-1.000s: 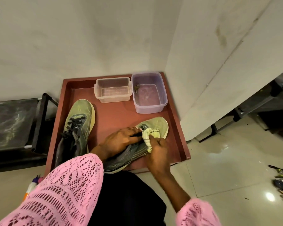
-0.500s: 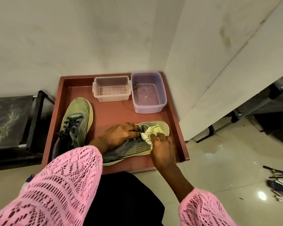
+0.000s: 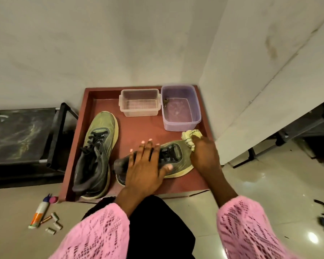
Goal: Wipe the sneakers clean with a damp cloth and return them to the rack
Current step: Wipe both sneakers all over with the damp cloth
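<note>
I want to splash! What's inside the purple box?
The purple box holds shallow, cloudy water, and a small dark thing hangs at its left wall; it is too small to tell what. Nothing covers the box.

A red-brown tray [image 3: 204,186] sits on the shiny floor [image 3: 269,184] by the wall. At its back stand a clear box [image 3: 140,105] and a purple tub [image 3: 180,109] with water, touching. A glue tube [image 3: 39,213] lies left.
</note>
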